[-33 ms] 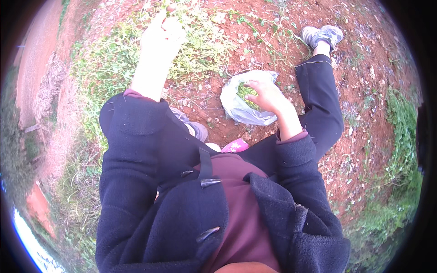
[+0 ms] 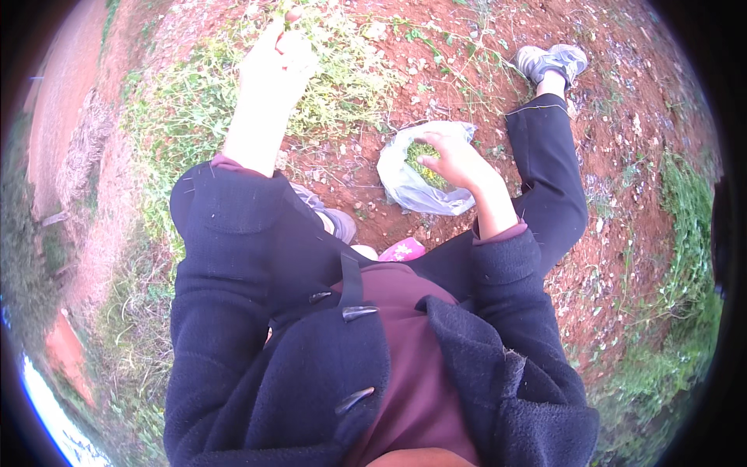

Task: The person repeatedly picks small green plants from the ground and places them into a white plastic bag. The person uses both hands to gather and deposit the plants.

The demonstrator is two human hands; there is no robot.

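Observation:
At the top of the view my left hand point(image 2: 282, 58) is closed on a green plant sprig point(image 2: 282, 11), with a small brownish tip just beyond it; the glare hides the detail. Lower and to the right, my right hand point(image 2: 453, 162) hovers with its fingers apart over a translucent plastic bag point(image 2: 408, 191), which lies open on the soil. Small green pickings point(image 2: 418, 149) show inside the bag, partly behind that hand.
Leafy cut vines point(image 2: 194, 93) spread over the red soil point(image 2: 622, 117) at upper left. My legs point(image 2: 545, 171) are spread around the bag, in dark trousers and grey shoes point(image 2: 551, 62). A pink floral item point(image 2: 401, 251) lies between them. Weeds point(image 2: 677, 233) grow at the right.

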